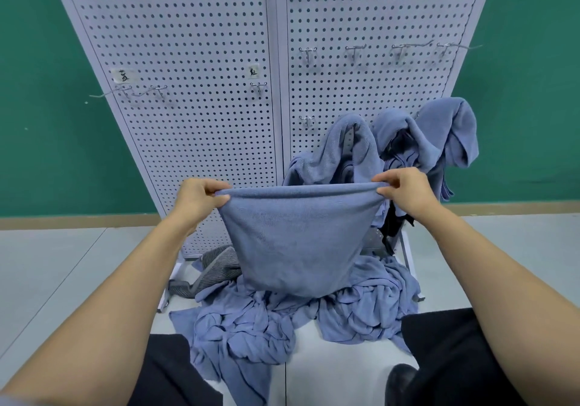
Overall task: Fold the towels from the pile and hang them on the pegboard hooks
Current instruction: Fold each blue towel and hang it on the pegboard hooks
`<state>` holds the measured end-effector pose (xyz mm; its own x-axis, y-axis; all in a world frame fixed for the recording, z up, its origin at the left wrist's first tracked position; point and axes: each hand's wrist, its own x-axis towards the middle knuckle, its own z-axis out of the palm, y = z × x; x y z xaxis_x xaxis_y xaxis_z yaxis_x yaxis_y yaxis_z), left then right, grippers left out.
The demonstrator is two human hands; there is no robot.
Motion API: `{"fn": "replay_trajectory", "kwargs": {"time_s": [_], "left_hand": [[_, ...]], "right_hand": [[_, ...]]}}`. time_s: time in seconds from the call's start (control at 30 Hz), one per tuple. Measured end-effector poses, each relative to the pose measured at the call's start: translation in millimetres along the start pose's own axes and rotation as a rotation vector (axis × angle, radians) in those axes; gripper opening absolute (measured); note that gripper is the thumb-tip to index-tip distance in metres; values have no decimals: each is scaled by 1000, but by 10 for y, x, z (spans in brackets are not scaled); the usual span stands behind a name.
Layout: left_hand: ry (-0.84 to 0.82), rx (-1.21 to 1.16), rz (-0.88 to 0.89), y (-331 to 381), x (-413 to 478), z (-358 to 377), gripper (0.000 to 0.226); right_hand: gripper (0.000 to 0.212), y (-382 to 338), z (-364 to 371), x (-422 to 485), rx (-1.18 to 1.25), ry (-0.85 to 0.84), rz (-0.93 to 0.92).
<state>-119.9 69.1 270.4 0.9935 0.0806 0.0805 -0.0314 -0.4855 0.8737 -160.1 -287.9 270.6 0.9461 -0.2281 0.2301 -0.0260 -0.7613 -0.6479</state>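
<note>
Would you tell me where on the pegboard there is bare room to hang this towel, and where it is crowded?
Free: the left panel, whose hooks are bare, and the middle hook row on the right, above the hung towels. Crowded: the lower right, draped with towels, and the floor at the base, under the pile.

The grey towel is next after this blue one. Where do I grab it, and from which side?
Take the grey towel by its lower-left end, lying bare on the floor beside the pegboard foot, coming from the left. Its right part is hidden behind the held towel and meets the blue pile, so a pull there would likely drag others.
</note>
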Motion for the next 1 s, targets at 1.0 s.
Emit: {"fn": "replay_trajectory", "kwargs": {"time_s": [1.0], "left_hand": [[-123, -542, -65, 679, -419, 703, 14]], "right_hand": [[15, -1099, 428, -346, 927, -201, 164]]}}
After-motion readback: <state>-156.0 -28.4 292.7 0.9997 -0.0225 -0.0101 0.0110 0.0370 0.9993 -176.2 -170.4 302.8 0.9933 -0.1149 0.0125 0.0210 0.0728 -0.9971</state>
